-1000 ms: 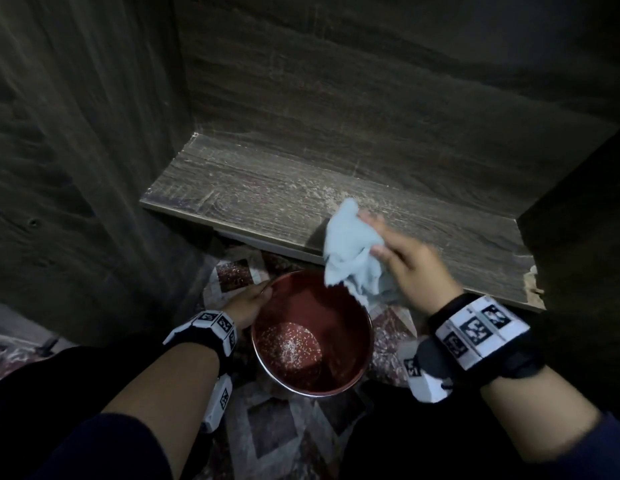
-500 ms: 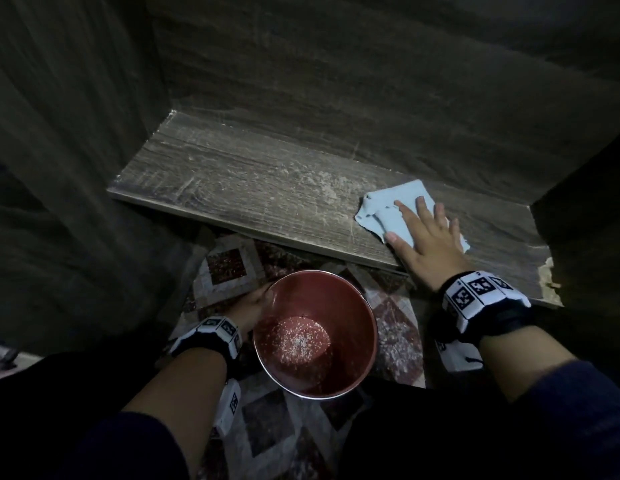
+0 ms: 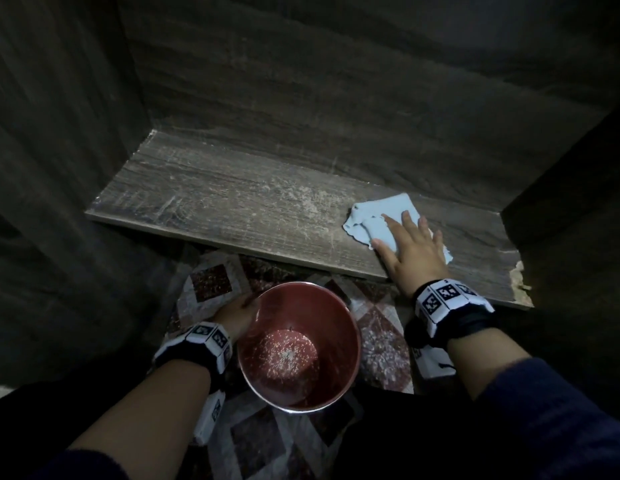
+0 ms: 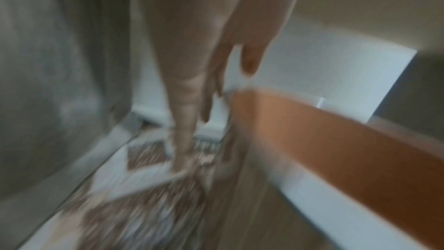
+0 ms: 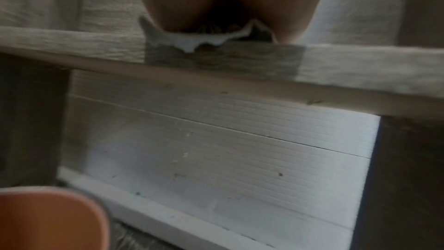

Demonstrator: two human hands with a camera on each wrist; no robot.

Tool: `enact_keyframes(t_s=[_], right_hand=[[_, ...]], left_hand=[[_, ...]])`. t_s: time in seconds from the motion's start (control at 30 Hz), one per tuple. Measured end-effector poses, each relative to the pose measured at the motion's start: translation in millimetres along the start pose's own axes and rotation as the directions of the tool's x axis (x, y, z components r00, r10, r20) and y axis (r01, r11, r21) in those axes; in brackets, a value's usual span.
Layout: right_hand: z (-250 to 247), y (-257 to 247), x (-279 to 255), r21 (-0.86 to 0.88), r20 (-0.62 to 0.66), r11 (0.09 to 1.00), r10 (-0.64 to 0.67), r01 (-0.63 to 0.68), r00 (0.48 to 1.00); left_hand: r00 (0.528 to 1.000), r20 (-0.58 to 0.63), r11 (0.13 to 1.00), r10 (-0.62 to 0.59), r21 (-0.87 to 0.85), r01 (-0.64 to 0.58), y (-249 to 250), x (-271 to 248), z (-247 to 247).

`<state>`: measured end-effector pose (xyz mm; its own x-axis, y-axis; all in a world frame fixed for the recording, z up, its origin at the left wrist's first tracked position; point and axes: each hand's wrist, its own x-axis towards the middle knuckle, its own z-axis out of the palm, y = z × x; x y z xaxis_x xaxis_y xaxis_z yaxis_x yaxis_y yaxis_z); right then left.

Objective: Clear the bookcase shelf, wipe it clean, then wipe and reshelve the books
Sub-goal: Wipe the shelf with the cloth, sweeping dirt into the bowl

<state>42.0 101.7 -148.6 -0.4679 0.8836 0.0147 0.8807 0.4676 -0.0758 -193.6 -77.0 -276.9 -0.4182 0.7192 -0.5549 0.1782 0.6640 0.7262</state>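
While the right hand [image 3: 414,251] lies flat on the light blue cloth [image 3: 377,216], fingers straight and slightly spread so that the palm pins the cloth to the board, the step in hand looks to be the wiping of the bookcase shelf [image 3: 232,209], and no books show in any view. The cloth sits toward the right end of the shelf, near its front edge, with one rumpled corner sticking out to the left of the fingers. A pale dusty patch lies on the board just left of the cloth, and fainter streaks run on toward the far left corner. To do this well, I would keep the palm down and the cloth spread, then draw it in long overlapping passes from the far edge toward the near one, so the dust gathers at the lip. The red bucket [image 3: 298,348] stands on the patterned floor tiles [image 3: 211,282] just below the front edge, left of the wiping hand, and could catch what is swept off. The left hand [image 3: 237,315] rests against the bucket's left side; that wrist view is blurred, so I cannot tell whether its fingers curl round the wall. The chipped right front corner [image 3: 521,282] of the shelf could snag the cloth.
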Motion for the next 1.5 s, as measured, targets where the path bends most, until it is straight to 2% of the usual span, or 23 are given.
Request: enact_keyframes(t_s=[0.1,0.2,0.27,0.33,0.37,0.43,0.5,0.57,0.6,0.67,0.73,0.77,0.87,1.03,1.13,1.27,1.37,1.5], right_hand=[[-2.4,26.1,-0.8,-0.019,0.005,0.985,0.171,-0.171,0.985],[-6.3,61.0,-0.7,-0.046,0.057,0.948,0.317,-0.315,0.947],[-10.7,83.8,-0.3,-0.051,0.083,0.921,0.39,-0.386,0.917],[-13.2,100.9,-0.7,-0.06,0.103,0.911,0.413,-0.409,0.905],[-14.1,106.2,-0.4,-0.065,0.107,0.913,0.408,-0.403,0.907],[-14.0,110.4,1.0,-0.062,0.112,0.917,0.399,-0.394,0.91],[-12.3,108.8,3.9,-0.042,0.104,0.912,0.409,-0.407,0.906],[-10.4,105.1,6.3,-0.022,0.098,0.903,0.43,-0.43,0.898],[-9.7,102.9,7.0,-0.015,0.094,0.898,0.439,-0.439,0.894],[-8.2,99.0,7.9,-0.012,0.084,0.892,0.451,-0.452,0.888],[-6.4,96.7,8.0,-0.015,0.074,0.89,0.455,-0.455,0.888],[-5.7,96.5,7.9,-0.014,0.066,0.892,0.452,-0.452,0.889],[-5.6,97.3,8.2,-0.021,0.061,0.897,0.442,-0.441,0.895],[-16.3,93.2,0.1,0.047,0.036,0.898,0.437,-0.438,0.899],[-28.4,86.8,-23.2,0.159,-0.046,0.889,0.441,-0.43,0.896],[-38.0,81.3,-83.5,0.298,-0.094,0.891,0.386,-0.344,0.918],[-54.6,81.5,-145.9,0.414,-0.098,0.86,0.368,-0.298,0.925],[-74.2,89.6,-227.2,0.422,-0.041,0.824,0.433,-0.377,0.9]], left_hand=[[0.999,0.025,0.985,0.026,0.171,-0.029,18.5,-6.2,-5.3],[0.991,0.136,0.945,0.019,0.321,-0.062,42.4,-25.4,-13.3],[0.982,0.187,0.892,0.028,0.439,-0.109,60.9,-44.1,-24.0],[0.983,0.177,0.864,0.057,0.484,-0.137,79.8,-63.1,-38.2],[0.986,0.147,0.885,0.082,0.443,-0.14,90.5,-71.2,-43.9],[0.988,0.058,0.971,0.142,0.188,-0.151,112.8,-87.8,-52.0],[0.982,-0.035,0.981,0.185,-0.059,-0.186,135.0,-97.6,-59.9],[0.939,-0.111,0.938,0.325,-0.091,-0.335,147.3,-93.6,-64.7],[0.896,-0.161,0.903,0.414,-0.056,-0.427,149.2,-88.0,-65.9],[0.824,-0.223,0.854,0.52,0.115,-0.508,151.1,-76.0,-65.8],[0.805,-0.227,0.832,0.549,0.244,-0.498,149.4,-64.6,-58.5],[0.809,-0.22,0.829,0.545,0.283,-0.482,148.8,-60.0,-53.0],[0.782,-0.224,0.793,0.581,0.372,-0.482,143.8,-43.6,-39.0],[0.727,-0.301,0.768,0.617,0.429,-0.475,150.6,-42.9,-28.5],[0.739,-0.317,0.78,0.595,0.449,-0.436,151.0,-39.1,-23.3],[0.788,-0.31,0.811,0.532,0.454,-0.369,149.4,-41.3,-14.5],[0.807,-0.254,0.814,0.533,0.415,-0.407,157.8,-51.5,-6.7],[0.805,-0.072,0.76,0.589,0.388,-0.521,172.0,-79.5,7.9]])
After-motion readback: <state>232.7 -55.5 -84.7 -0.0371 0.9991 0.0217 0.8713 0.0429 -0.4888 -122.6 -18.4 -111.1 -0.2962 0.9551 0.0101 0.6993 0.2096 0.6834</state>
